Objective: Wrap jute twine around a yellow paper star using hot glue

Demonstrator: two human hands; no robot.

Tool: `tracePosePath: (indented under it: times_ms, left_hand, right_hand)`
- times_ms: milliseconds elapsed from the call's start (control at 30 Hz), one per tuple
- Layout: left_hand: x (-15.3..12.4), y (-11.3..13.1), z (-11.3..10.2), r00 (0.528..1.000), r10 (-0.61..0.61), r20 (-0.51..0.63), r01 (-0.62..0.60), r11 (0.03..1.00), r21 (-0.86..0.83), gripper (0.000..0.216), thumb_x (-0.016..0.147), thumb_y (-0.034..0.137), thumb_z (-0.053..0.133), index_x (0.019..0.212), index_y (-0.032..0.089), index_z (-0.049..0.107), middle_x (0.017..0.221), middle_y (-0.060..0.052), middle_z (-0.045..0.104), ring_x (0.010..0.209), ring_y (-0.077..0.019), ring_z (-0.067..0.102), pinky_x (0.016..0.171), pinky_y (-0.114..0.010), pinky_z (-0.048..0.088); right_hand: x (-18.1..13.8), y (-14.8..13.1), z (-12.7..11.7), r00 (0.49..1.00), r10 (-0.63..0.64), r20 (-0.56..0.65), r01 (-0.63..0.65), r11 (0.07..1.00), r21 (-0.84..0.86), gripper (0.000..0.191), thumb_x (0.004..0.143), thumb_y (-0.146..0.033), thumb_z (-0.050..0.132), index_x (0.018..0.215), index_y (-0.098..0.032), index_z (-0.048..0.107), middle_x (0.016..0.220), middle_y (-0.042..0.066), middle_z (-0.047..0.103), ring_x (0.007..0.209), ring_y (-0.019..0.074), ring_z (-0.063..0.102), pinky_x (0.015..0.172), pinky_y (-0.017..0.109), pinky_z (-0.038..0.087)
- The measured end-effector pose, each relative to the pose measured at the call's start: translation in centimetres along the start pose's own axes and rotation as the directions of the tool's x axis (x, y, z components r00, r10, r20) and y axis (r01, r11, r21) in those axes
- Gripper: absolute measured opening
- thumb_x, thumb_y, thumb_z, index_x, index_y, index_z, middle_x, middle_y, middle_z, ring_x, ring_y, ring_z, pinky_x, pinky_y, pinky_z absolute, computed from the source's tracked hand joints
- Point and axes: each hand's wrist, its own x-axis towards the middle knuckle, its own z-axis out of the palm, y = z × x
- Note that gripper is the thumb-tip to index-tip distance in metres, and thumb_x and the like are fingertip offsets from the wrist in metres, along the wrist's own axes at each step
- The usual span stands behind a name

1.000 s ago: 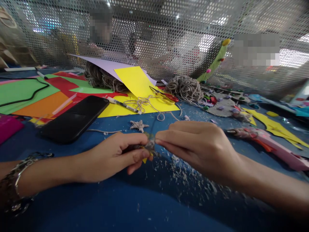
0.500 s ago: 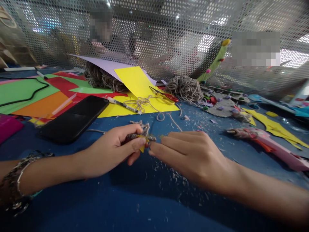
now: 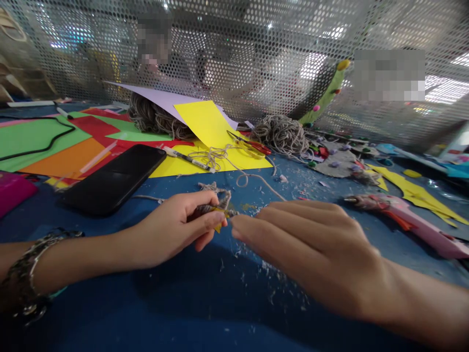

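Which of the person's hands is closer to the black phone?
Left. The left hand, pinching a twine-wrapped piece, sits just right of the phone; the right hand is farther right, beyond that piece.

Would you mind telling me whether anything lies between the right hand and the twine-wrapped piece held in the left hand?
Nothing visible does. The right hand has its fingertips right beside the twine-wrapped piece pinched in the left hand; whether they touch is unclear.
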Motion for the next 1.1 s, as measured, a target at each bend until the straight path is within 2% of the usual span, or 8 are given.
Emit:
tracePosePath:
  times_ms: [167, 333, 600, 733, 833, 933, 1100]
  left_hand:
    - [-0.2, 0.2, 0.1, 0.997, 0.038, 0.063, -0.039, 0.999, 0.019, 0.020, 0.085, 0.030, 0.041, 0.069, 0.018, 0.042, 0.044, 0.010, 0.042, 0.040, -0.0040, 0.033, 0.040, -0.014, 0.025]
    - [-0.3, 0.4, 0.1, 0.992, 0.056, 0.111, -0.054, 0.998, -0.020, 0.015, 0.085, 0.025, 0.040, 0.074, 0.017, 0.047, 0.044, 0.010, 0.041, 0.043, -0.0043, 0.036, 0.045, -0.014, 0.029]
    - [-0.4, 0.4, 0.1, 0.986, 0.043, 0.163, -0.016, 0.986, -0.165, 0.017, 0.085, 0.027, 0.040, 0.072, 0.017, 0.042, 0.043, 0.011, 0.041, 0.035, -0.0019, 0.026, 0.034, -0.012, 0.019]
    - [-0.3, 0.3, 0.1, 0.985, 0.051, 0.162, -0.009, 0.968, -0.252, 0.016, 0.085, 0.027, 0.040, 0.074, 0.017, 0.044, 0.043, 0.010, 0.041, 0.033, -0.0014, 0.025, 0.033, -0.011, 0.020]
    - [-0.2, 0.2, 0.1, 0.994, 0.040, 0.101, -0.013, 0.967, -0.255, 0.016, 0.085, 0.029, 0.040, 0.074, 0.017, 0.043, 0.042, 0.011, 0.041, 0.032, -0.0011, 0.025, 0.032, -0.010, 0.020]
    - [0.0, -0.1, 0.0, 0.999, 0.029, 0.030, -0.021, 0.969, -0.246, 0.016, 0.085, 0.031, 0.040, 0.076, 0.019, 0.040, 0.043, 0.011, 0.042, 0.031, -0.0007, 0.025, 0.030, -0.008, 0.019]
    - [0.2, -0.2, -0.1, 0.999, 0.029, -0.023, -0.033, 0.980, -0.199, 0.020, 0.086, 0.033, 0.039, 0.072, 0.019, 0.038, 0.044, 0.011, 0.042, 0.030, -0.0005, 0.026, 0.028, -0.008, 0.020]
  right_hand:
    - [-0.7, 0.8, 0.4, 0.995, 0.089, -0.042, -0.090, 0.996, -0.028, 0.018, 0.082, -0.012, 0.045, 0.066, -0.016, 0.054, 0.061, -0.002, 0.056, 0.054, 0.0067, 0.047, 0.052, 0.020, 0.036]
    - [-0.9, 1.4, 0.9, 0.988, 0.142, -0.065, -0.143, 0.990, -0.012, 0.018, 0.084, -0.021, 0.045, 0.070, -0.016, 0.056, 0.060, -0.003, 0.056, 0.053, 0.0049, 0.048, 0.050, 0.018, 0.035]
    - [-1.0, 2.1, 2.1, 0.978, 0.203, -0.043, -0.197, 0.974, 0.108, 0.020, 0.085, -0.021, 0.044, 0.071, -0.015, 0.057, 0.061, -0.001, 0.058, 0.054, 0.0059, 0.051, 0.052, 0.018, 0.036]
    - [-1.2, 2.2, 2.8, 0.988, 0.154, 0.013, -0.154, 0.969, 0.193, 0.024, 0.086, -0.018, 0.040, 0.069, -0.013, 0.055, 0.060, 0.000, 0.056, 0.053, 0.0056, 0.049, 0.050, 0.017, 0.035]
    - [-1.3, 2.2, 3.1, 0.992, 0.113, 0.047, -0.121, 0.969, 0.216, 0.023, 0.086, -0.019, 0.040, 0.070, -0.014, 0.055, 0.059, -0.002, 0.052, 0.051, 0.0053, 0.044, 0.048, 0.017, 0.032]
    - [-1.3, 2.2, 3.0, 0.999, 0.031, 0.039, -0.036, 0.991, 0.128, 0.022, 0.086, -0.017, 0.041, 0.071, -0.014, 0.056, 0.056, -0.002, 0.048, 0.048, 0.0064, 0.040, 0.046, 0.020, 0.029]
    - [-0.9, 1.2, 2.1, 0.991, -0.107, 0.075, 0.111, 0.992, -0.062, 0.028, 0.085, -0.010, 0.036, 0.068, -0.012, 0.058, 0.052, -0.002, 0.046, 0.045, 0.0080, 0.035, 0.045, 0.023, 0.027]
